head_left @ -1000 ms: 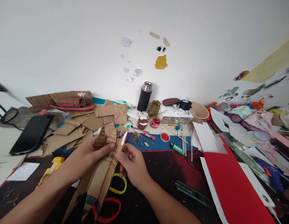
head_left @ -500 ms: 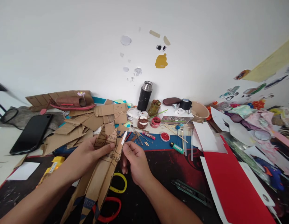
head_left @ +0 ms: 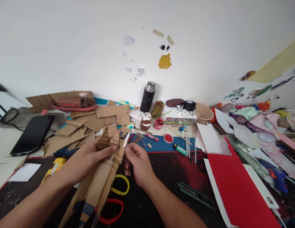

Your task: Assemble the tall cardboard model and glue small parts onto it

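My left hand [head_left: 87, 158] is closed around a long bundle of brown cardboard strips [head_left: 103, 177], thumb across their pointed upper ends. The strips slope down toward me over the dark desk mat [head_left: 161, 171]. My right hand [head_left: 135, 163] pinches the right edge of the bundle near the top, next to a small white strip [head_left: 126, 139] that sticks up from it. A yellow ring [head_left: 121, 185] and a red ring [head_left: 113, 212] lie on the mat under the strips.
A heap of cardboard scraps [head_left: 88, 125] and a black phone [head_left: 32, 134] lie at the left. Behind stand a black flask [head_left: 147, 96], paint pots [head_left: 145, 124] and brushes. A green lighter [head_left: 180, 149], a cutter [head_left: 195, 196], and red and white sheets [head_left: 233, 186] lie to the right.
My right hand has shifted slightly up and left along the bundle's edge; the strips have tilted a little. My left hand keeps its hold.
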The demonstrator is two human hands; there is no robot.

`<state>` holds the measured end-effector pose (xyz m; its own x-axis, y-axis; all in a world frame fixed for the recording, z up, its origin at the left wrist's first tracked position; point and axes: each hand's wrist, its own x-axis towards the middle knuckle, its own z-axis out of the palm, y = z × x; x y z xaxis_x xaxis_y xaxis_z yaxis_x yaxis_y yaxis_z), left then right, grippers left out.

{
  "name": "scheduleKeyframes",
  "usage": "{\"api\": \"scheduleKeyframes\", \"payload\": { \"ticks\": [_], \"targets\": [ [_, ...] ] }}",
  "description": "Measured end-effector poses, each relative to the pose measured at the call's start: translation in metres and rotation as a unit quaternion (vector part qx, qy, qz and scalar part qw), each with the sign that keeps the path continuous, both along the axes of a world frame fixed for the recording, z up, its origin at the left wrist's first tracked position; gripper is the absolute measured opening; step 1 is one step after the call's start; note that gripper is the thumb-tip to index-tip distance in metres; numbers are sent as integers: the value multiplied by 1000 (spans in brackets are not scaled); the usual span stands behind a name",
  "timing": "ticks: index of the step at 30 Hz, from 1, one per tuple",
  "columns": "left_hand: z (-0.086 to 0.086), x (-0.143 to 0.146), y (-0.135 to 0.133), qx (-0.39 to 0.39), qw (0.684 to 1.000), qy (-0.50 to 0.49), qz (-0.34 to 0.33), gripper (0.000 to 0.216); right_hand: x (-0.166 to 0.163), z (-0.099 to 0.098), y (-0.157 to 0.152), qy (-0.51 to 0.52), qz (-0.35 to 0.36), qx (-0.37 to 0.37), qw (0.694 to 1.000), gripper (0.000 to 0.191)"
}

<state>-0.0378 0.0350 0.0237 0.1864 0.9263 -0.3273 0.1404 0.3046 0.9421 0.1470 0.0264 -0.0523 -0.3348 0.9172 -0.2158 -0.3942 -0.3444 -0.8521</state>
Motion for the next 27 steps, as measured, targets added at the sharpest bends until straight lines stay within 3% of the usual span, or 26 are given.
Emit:
{"api": "scheduleKeyframes", "payload": {
  "ticks": [5,13,20,27],
  "targets": [
    [-1,0,0,-12,1000,-21,13,37,-1,-1,0,23,2,-17,1000,69],
    [-12,-1,-2,37,999,-6,-3,37,-4,0,-3,33,30,-35,998,70],
    [-12,2,-6,-32,993,-105,-35,37,-9,-8,-6,68,69,-51,994,74],
    [-12,2,-10,-135,967,-193,-94,40,-15,-6,-11,91,81,-67,990,77]
  ]
}}
